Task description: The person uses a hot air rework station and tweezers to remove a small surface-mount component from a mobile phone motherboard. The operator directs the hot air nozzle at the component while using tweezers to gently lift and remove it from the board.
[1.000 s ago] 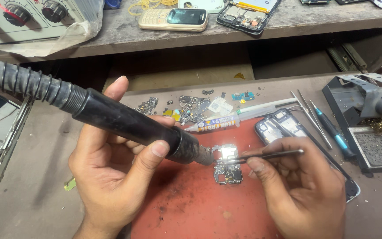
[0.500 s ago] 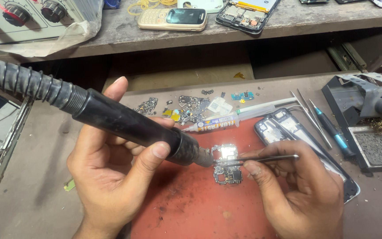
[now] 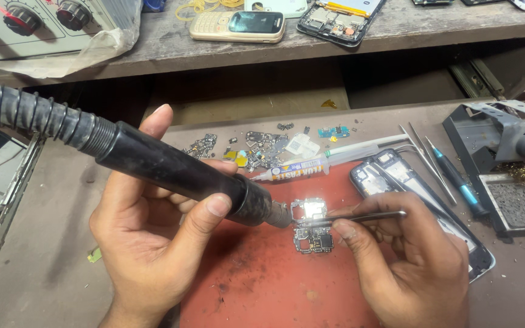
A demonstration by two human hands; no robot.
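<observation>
A: Left hand (image 3: 153, 243)?

B: Wrapped around the black cylindrical hot-air handpiece with ribbed hose (image 3: 171, 167), thumb on top, fingers curled beneath. Its metal nozzle (image 3: 279, 214) points right, just beside the small circuit board with shiny metal shields (image 3: 312, 226).

A: Right hand (image 3: 408, 267)?

B: Pinching thin steel tweezers (image 3: 360, 217) between thumb and forefinger. Tips rest on the board's upper half, near the nozzle mouth.

A: Board location?

B: Lying flat on the red-orange work mat (image 3: 262, 285), between the two hands, middle of the brown bench.

A: Surroundings?

B: White flux syringe (image 3: 323, 163) lies behind the board, tilted. Stripped dark phone frame (image 3: 396, 176) sits to the right, partly under the right hand. Pile of small loose parts (image 3: 256, 149) behind the syringe. Blue-handled screwdriver (image 3: 460, 182) and spare tweezers further right. On the upper shelf: beige keypad phone (image 3: 238, 25) and grey station with red knobs (image 3: 37, 21).
</observation>
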